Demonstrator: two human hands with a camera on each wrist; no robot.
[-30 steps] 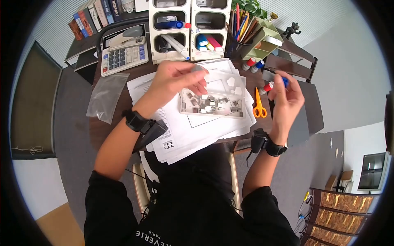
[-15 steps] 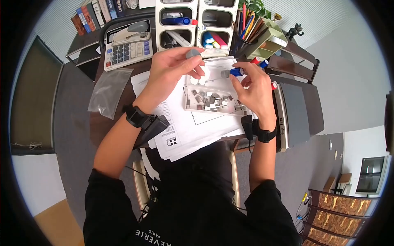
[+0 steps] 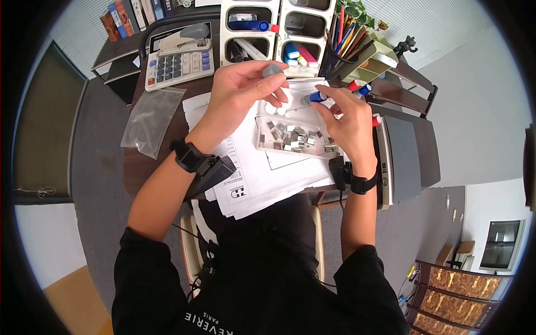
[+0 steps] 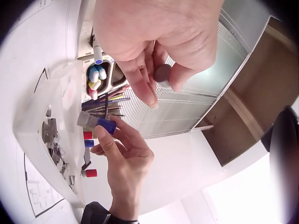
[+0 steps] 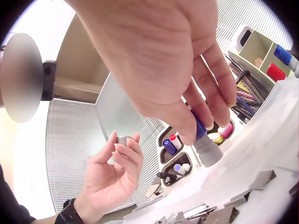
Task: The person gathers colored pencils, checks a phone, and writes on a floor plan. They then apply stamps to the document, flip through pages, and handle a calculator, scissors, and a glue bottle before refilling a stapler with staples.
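My left hand (image 3: pixel 240 97) pinches a small round grey piece (image 3: pixel 273 71) between thumb and fingers, raised above the papers; the left wrist view shows the grey disc (image 4: pixel 163 73) at its fingertips. My right hand (image 3: pixel 349 120) holds a small bottle with a blue cap (image 3: pixel 317 96) by the cap, its grey translucent end (image 5: pixel 208 152) pointing away from the fingers. Below both hands lies a clear open box (image 3: pixel 262 146) with many small metal pieces (image 3: pixel 296 138) in it. White round pieces (image 3: pixel 277 109) show by its lid.
Papers (image 3: pixel 231 192) lie under the box. A calculator (image 3: pixel 178 67) and a plastic bag (image 3: pixel 151 120) are at left. Behind stand a white organizer (image 3: pixel 276 42) with markers and a pen cup (image 3: pixel 335 64). Red and blue capped bottles (image 3: pixel 364 90) stand at right, near a laptop-like device (image 3: pixel 399 156).
My right hand has moved left from the table's right side, bringing the blue-capped bottle over the box's lid. My left hand has risen slightly, still pinching the grey piece. The view has shifted a little.
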